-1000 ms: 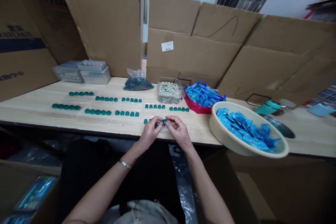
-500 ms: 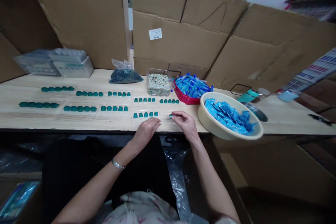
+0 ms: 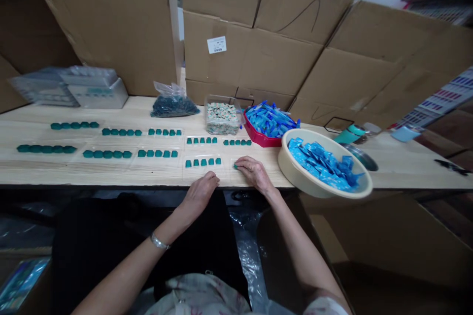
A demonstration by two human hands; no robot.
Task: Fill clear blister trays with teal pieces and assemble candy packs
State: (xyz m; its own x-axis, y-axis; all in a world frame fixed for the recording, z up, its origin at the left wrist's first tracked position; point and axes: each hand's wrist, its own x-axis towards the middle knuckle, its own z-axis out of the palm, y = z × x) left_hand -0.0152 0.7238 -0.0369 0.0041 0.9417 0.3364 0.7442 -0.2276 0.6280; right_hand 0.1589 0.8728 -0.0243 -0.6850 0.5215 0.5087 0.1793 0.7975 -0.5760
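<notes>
Right hand (image 3: pixel 254 173) lies palm-down on the bench, fingers extended, their tips against a small teal piece (image 3: pixel 235 167); whether the piece is pinched or only touched cannot be determined. Left hand (image 3: pixel 199 198) rests at the front edge of the bench, fingers loosely curled, with nothing visible in it; a silver bracelet (image 3: pixel 158 241) sits on that wrist.

The piece lies on the clear plastic tray (image 3: pixel 203 173), just right of the nearest row of five teal pieces (image 3: pixel 203 162). Alignment is the quality point here: that row stands square and evenly gapped, and the new piece appears to share its line, though the fingers partly mask it. Light, steady fingertip contact suits a part this small.

Further rows of teal pieces (image 3: pixel 107 154) run left across the pale wooden bench (image 3: pixel 155 174). A cream plastic basin (image 3: pixel 291 167) of blue packets (image 3: pixel 321 167) stands to the right. Behind lie a red tray (image 3: pixel 258 140) of blue packets (image 3: pixel 271 120), a clear box of mottled pieces (image 3: pixel 222 119), a plastic bag of dark teal pieces (image 3: pixel 174 107) and cardboard sheets (image 3: pixel 251 54).
</notes>
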